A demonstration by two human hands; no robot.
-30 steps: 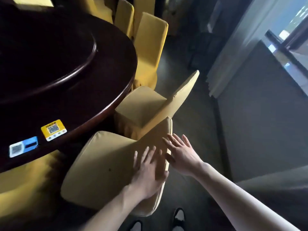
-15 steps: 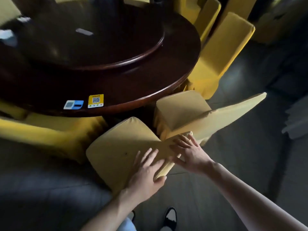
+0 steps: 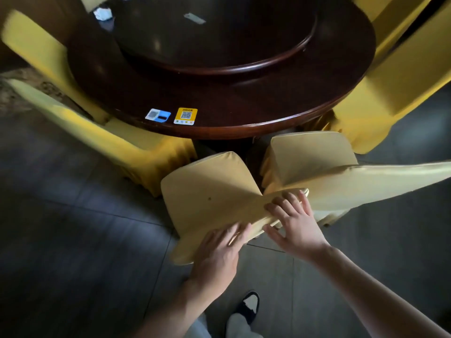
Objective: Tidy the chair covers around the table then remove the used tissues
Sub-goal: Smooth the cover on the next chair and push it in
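A chair in a yellow cover (image 3: 210,191) stands in front of me, its seat pushed toward the dark round table (image 3: 244,98). My left hand (image 3: 219,252) lies flat on the top edge of the chair's back, fingers spread. My right hand (image 3: 295,220) rests on the same back edge a little further right, fingers apart, pressing the fabric. A crumpled white tissue (image 3: 102,13) lies on the table's far left side. Another pale scrap (image 3: 194,18) lies on the turntable.
More yellow-covered chairs ring the table: one right beside mine (image 3: 310,154), one on the left (image 3: 117,142), others far left (image 3: 31,45) and far right (image 3: 402,76). Two QR stickers (image 3: 185,115) sit near the table's front edge. My shoe (image 3: 249,303) is on the dark tiled floor.
The view has swung left and down, bringing the whole table and the tissue into sight. Both hands stay on the chair's back, with the left sliding lower along its edge.
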